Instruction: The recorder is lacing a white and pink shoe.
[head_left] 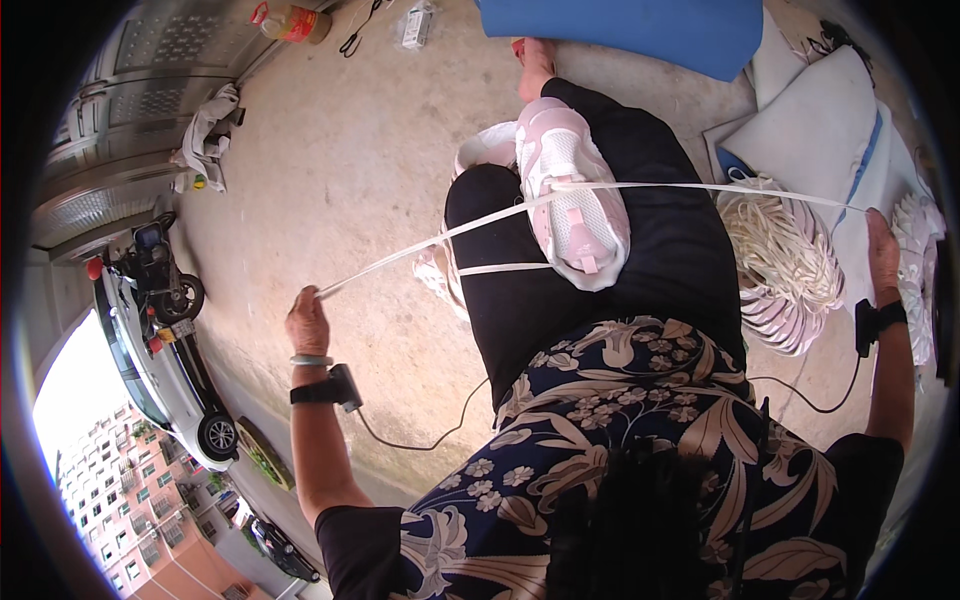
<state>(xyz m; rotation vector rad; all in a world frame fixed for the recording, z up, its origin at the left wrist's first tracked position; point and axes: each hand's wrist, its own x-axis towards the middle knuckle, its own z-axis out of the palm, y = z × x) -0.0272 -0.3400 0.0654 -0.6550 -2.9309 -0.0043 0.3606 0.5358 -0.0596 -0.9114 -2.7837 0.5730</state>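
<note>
A pink and white sneaker (578, 228) rests on my lap, across my dark trousers. A long white shoelace (680, 185) crosses it and stretches taut out to both sides. My left hand (307, 322), far out to the left, pinches one end of the lace. Out to the right, my right hand (882, 252) is closed at the other end, its fingertips small in view. Another white strip (505, 268) runs from the sneaker over my left thigh. Beside my left leg are more pink and white shoes (436, 275), partly hidden by my leg.
To my right lies a heap of cream laces (785, 240) on pink-white striped pieces. White sheets (825, 110) and a blue mat (630, 35) lie beyond. A bottle (295, 22) and small box (414, 28) are far left. A motorcycle (165, 275) and white car (150, 370) stand outside.
</note>
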